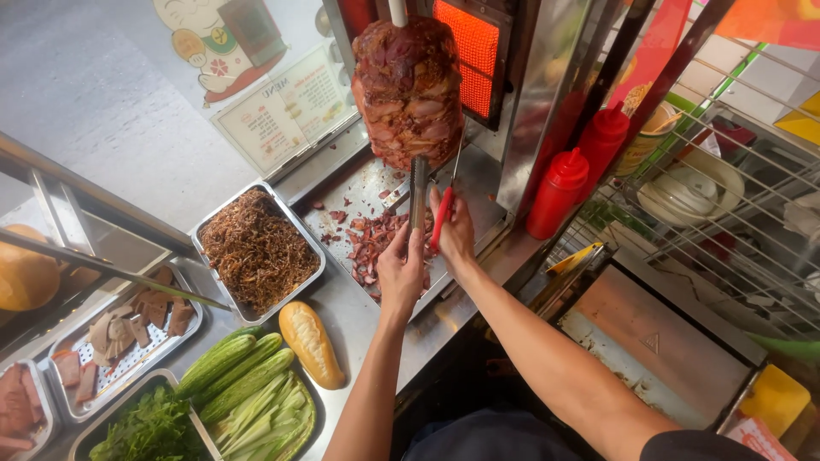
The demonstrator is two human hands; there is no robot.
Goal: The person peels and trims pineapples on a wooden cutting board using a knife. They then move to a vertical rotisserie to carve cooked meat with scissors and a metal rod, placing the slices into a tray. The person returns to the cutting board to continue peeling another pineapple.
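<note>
Brushed-metal tongs (pixel 418 189) against a glistening, rough meat stack (pixel 408 90). Dull, grease-flecked steel catch tray (pixel 342 192); glossy red plastic squeeze bottles (pixel 557 195); matt, crusty bread roll (pixel 311 343); waxy-smooth cucumbers (pixel 231 367); reflective stainless tabletop (pixel 350 312).

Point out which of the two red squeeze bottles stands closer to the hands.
The lower red squeeze bottle, nearer the meat tray, is closer to the right hand. The other red bottle stands behind it, farther up against the wire rack.
</note>
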